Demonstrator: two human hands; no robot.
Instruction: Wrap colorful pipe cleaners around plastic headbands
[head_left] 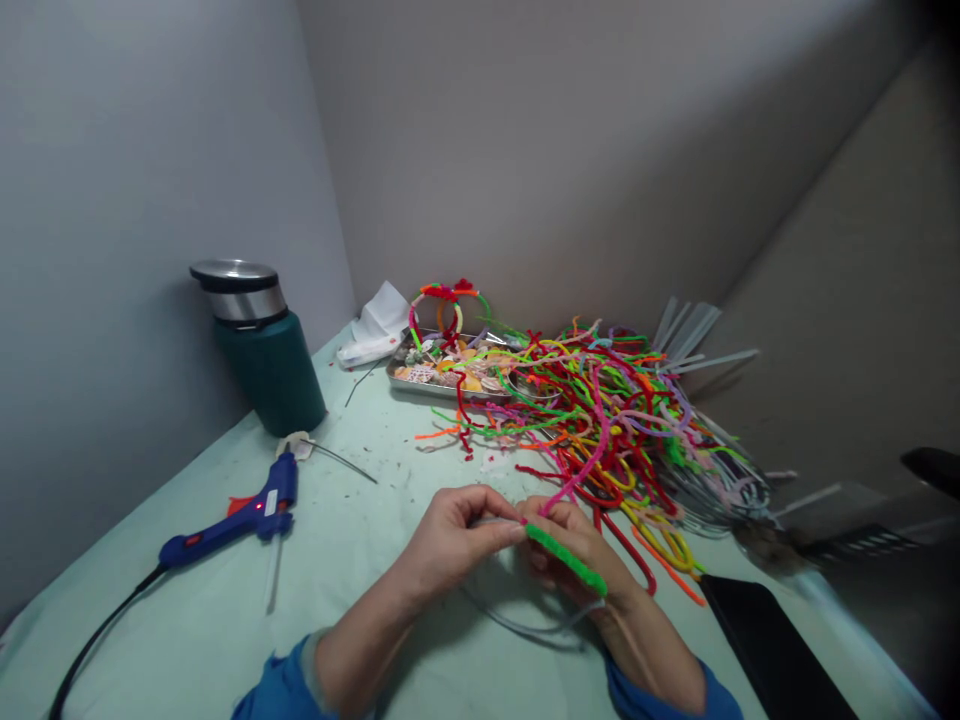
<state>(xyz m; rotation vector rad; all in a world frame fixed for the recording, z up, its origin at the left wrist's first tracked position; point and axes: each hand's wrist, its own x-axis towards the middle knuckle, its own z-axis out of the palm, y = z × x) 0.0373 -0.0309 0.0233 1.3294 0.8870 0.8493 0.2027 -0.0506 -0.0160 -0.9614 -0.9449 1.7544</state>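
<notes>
My left hand (457,535) pinches a thin grey wire hoop (525,630), thumb and forefinger closed beside the end of its bright green fuzzy wrapping (566,560). The bare part of this hoop curves below both hands. Close against it, my right hand (592,550) has its fingers curled round a pink pipe cleaner (570,485), which runs up and right toward the pile. A speck of pink shows at the left fingertips, by the green end. The right fingertips are partly hidden behind the green strip.
A tangled heap of coloured pipe cleaners (600,400) lies at the right, beside a metal tray (450,388) with small ornaments and wrapped rings (415,320). At the left are a blue glue gun (225,530) and a teal bottle (274,370). A black flat object (776,650) lies front right.
</notes>
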